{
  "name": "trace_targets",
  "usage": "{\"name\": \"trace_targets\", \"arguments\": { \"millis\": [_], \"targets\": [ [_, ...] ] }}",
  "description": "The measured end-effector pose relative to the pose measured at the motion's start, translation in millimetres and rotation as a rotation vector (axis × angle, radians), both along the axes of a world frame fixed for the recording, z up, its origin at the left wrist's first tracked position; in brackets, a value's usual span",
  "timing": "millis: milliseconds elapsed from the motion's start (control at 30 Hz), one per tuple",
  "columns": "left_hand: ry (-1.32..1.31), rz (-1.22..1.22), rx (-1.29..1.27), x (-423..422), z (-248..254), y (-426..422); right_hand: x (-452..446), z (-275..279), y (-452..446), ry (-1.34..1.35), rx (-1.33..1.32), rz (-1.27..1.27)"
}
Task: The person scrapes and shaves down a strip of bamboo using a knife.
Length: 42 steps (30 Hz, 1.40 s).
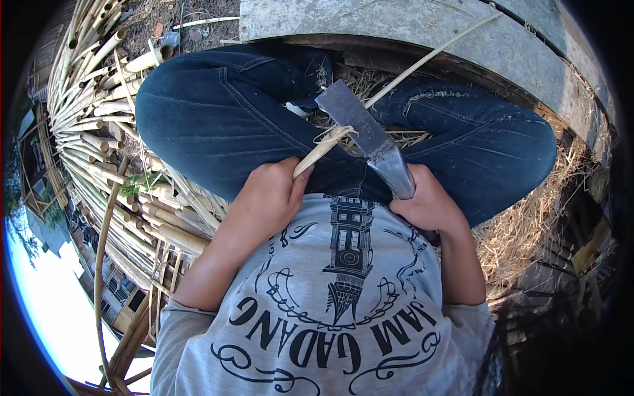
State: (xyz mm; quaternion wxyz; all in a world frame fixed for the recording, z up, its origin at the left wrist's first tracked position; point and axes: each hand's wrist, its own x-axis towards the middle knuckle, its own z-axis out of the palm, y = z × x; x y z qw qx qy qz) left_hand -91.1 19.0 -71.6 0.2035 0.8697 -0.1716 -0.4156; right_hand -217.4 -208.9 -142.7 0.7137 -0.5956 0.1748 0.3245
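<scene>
Head view: cut bamboo poles (181,239) heap up from eight to eleven o'clock, and a weathered board (396,20) spans twelve to three. Between them spread blue jeans (211,125), legs folded. The left hand (267,198) is closed around the near end of a slender bamboo strip (422,64), which runs toward one o'clock (frayed shavings (335,134) curl midway). The right hand (428,201) grips a broad-bladed knife (360,125), its blade pointing to eleven and seemingly touching the strip.

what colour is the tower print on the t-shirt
The tower print is black, clearest in the head view.
</scene>
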Motion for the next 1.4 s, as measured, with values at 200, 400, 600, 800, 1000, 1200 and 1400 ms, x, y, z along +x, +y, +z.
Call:
{"name": "trace_targets", "arguments": {
  "millis": [200, 400, 600, 800, 1000, 1200, 1400],
  "targets": [
    [0.025, 0.006, -0.011, 3, 1, -3, -1, -12, -14, 0.333, 0.467, 0.036],
    [0.043, 0.031, 0.035, 3, 1, -3, 5, 8, 18, 0.029, -0.145, -0.147],
    [-0.004, -0.002, 0.014, 2, -2, -2, 3, -4, 6, 0.018, -0.062, -0.003],
    [-0.012, -0.014, -0.009, -1, -1, -1, 3, -17, 0, 0.109, 0.145, 0.048],
    [0.007, -0.010, -0.044, 3, 0, 1, 4, -29, -8, 0.272, 0.589, 0.034],
    [0.108, 0.043, -0.105, 11, 3, 4, 12, -23, 0, 0.275, 0.815, -0.022],
    [-0.124, -0.011, -0.078, -3, 5, -3, 16, 7, 3, 0.255, 0.008, -0.048]
  ]
}}
